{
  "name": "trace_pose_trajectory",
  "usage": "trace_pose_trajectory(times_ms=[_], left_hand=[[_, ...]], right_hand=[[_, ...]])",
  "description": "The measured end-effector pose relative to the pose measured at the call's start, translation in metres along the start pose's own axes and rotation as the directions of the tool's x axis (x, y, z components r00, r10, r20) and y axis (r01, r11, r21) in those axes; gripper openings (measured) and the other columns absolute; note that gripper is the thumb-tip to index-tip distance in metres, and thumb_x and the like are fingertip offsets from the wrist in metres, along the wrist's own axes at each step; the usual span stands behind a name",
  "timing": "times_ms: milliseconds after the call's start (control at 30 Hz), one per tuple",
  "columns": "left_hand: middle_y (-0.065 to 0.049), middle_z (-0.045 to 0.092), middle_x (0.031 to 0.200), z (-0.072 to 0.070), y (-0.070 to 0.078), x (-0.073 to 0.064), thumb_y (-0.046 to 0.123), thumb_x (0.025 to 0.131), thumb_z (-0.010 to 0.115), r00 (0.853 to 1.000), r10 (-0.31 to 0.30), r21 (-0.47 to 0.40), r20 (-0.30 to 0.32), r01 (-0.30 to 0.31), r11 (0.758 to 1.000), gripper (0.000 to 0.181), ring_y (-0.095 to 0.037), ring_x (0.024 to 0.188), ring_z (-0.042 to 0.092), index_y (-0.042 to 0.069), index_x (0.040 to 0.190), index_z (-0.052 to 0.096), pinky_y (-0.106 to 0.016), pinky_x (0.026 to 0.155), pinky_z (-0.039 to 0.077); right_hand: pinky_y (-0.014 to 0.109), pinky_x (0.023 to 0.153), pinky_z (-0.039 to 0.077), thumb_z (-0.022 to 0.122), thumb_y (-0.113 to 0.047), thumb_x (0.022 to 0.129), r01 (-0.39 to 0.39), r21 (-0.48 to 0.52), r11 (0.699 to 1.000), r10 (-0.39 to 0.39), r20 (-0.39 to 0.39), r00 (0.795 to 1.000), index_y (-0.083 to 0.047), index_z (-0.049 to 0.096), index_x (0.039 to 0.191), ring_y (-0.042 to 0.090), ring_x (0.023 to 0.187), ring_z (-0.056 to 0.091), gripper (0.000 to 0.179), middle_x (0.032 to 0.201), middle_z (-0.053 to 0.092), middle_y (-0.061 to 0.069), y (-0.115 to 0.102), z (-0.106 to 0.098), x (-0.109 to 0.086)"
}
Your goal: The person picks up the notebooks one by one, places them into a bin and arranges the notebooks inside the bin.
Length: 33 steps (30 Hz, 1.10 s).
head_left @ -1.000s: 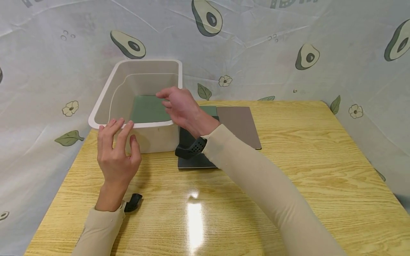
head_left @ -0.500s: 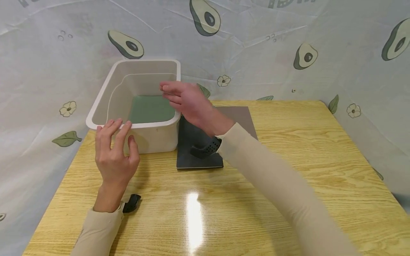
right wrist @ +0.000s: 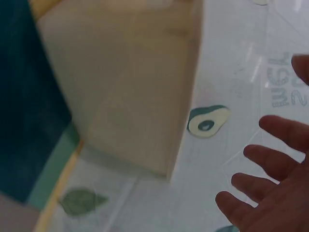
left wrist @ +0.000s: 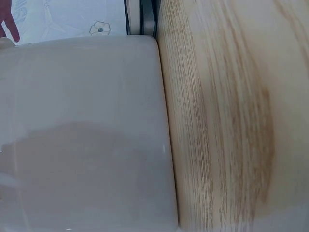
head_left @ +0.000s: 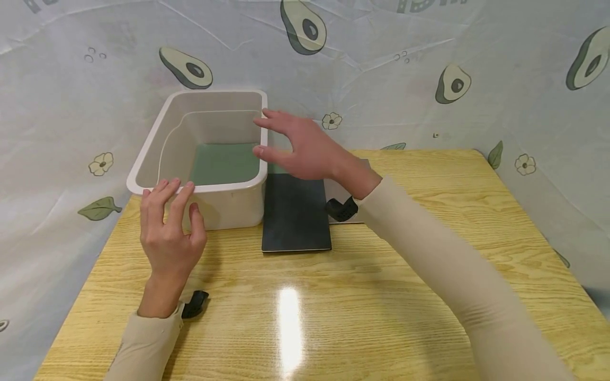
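A white plastic bin (head_left: 233,207) stands at the back left of the table, with a flat green rectangular thing (head_left: 224,163) lying on its floor. My left hand (head_left: 171,241) rests its fingertips on the near rim, fingers loosely extended. Above the bin's right rim hovers my right hand (head_left: 307,147), fingers and thumb spread, holding nothing; the right wrist view shows these spread fingers (right wrist: 270,164) too. Just right of the bin lies a black-covered book (head_left: 296,217). It overlaps a green cover (head_left: 278,168) and adjoins a grey-brown one (head_left: 336,189), both partly hidden by my right arm.
The wooden table (head_left: 452,227) reaches far to the right of the books. Behind it hangs a pale cloth (head_left: 381,32) printed with avocados, leaves and flowers. In the left wrist view, the bin's wall (left wrist: 87,121) stands beside the tabletop (left wrist: 217,121).
My right hand has drawn back to the right from over the bin, and its fingers have spread apart. More of the black book shows. My left hand stays at the rim.
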<state>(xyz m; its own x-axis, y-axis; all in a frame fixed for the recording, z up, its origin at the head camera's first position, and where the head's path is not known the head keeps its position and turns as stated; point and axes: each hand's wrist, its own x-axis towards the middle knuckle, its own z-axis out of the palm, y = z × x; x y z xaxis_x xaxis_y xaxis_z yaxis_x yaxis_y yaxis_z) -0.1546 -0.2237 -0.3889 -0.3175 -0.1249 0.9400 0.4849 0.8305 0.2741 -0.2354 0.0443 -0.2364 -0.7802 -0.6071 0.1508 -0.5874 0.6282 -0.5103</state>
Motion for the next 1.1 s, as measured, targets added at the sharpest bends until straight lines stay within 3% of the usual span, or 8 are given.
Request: trace_pose_trajectory(times_ms=[67,167,300,467,867,1100], left_hand=[[-0.023,0.072,0.128,0.0,0.0,0.0,0.004,0.092,0.065,1.0,-0.001,0.001,0.001,0.001,1.0,0.032,-0.043,0.13,0.064,0.002,0.121,0.076,-0.06,0.123,0.04],[-0.023,0.071,0.129,0.0,-0.001,0.0,0.005,0.092,0.064,1.0,-0.003,0.008,0.01,0.003,1.0,0.032,-0.042,0.131,0.064,0.003,0.122,0.076,-0.06,0.124,0.04],[-0.023,0.071,0.13,-0.001,-0.001,0.0,0.006,0.093,0.064,1.0,-0.003,0.014,0.022,0.003,1.0,0.032,-0.043,0.131,0.064,0.003,0.123,0.075,-0.06,0.124,0.039],[-0.023,0.071,0.13,-0.001,-0.002,0.0,0.006,0.093,0.064,1.0,-0.002,0.013,0.026,0.001,1.0,0.033,-0.043,0.132,0.063,0.003,0.124,0.075,-0.06,0.124,0.039],[-0.023,0.072,0.129,0.001,-0.002,0.0,0.004,0.092,0.065,1.0,0.004,0.002,0.01,-0.004,1.0,0.032,-0.042,0.131,0.064,0.003,0.122,0.076,-0.06,0.123,0.04],[-0.023,0.071,0.13,0.0,-0.002,0.001,0.004,0.092,0.065,1.0,0.003,0.009,0.028,-0.003,1.0,0.033,-0.042,0.132,0.063,0.003,0.124,0.075,-0.059,0.124,0.039]], right_hand=[[0.05,0.135,0.018,0.059,-0.055,0.104,0.022,-0.145,0.989,-0.016,0.044,0.999,-0.025,0.036,0.167,0.026,0.169,0.008,0.074,0.18,0.019,0.001,0.004,0.0,-0.002],[0.056,0.135,0.013,0.056,-0.061,0.103,0.063,-0.333,0.941,-0.04,0.076,0.996,-0.027,0.031,0.169,0.033,0.169,-0.001,0.078,0.181,0.011,0.004,0.008,0.002,-0.004],[0.058,0.135,0.013,0.052,-0.061,0.105,0.093,-0.468,0.879,-0.062,0.08,0.995,-0.026,0.03,0.169,0.038,0.169,-0.001,0.077,0.181,0.01,0.009,0.014,0.003,-0.008],[0.055,0.135,0.013,0.051,-0.06,0.106,0.081,-0.512,0.855,-0.046,0.081,0.996,-0.023,0.029,0.169,0.04,0.168,0.003,0.077,0.181,0.01,0.012,0.021,0.003,-0.011],[0.063,0.134,0.006,0.052,-0.06,0.105,0.006,-0.479,0.878,0.026,0.061,0.998,-0.025,0.027,0.17,0.034,0.169,0.0,0.078,0.181,0.013,0.007,0.046,-0.002,-0.027],[0.065,0.133,0.004,0.049,-0.061,0.106,-0.055,-0.454,0.889,0.09,0.055,0.994,-0.027,0.024,0.17,0.037,0.169,-0.005,0.077,0.182,0.006,0.007,0.069,-0.002,-0.04]])
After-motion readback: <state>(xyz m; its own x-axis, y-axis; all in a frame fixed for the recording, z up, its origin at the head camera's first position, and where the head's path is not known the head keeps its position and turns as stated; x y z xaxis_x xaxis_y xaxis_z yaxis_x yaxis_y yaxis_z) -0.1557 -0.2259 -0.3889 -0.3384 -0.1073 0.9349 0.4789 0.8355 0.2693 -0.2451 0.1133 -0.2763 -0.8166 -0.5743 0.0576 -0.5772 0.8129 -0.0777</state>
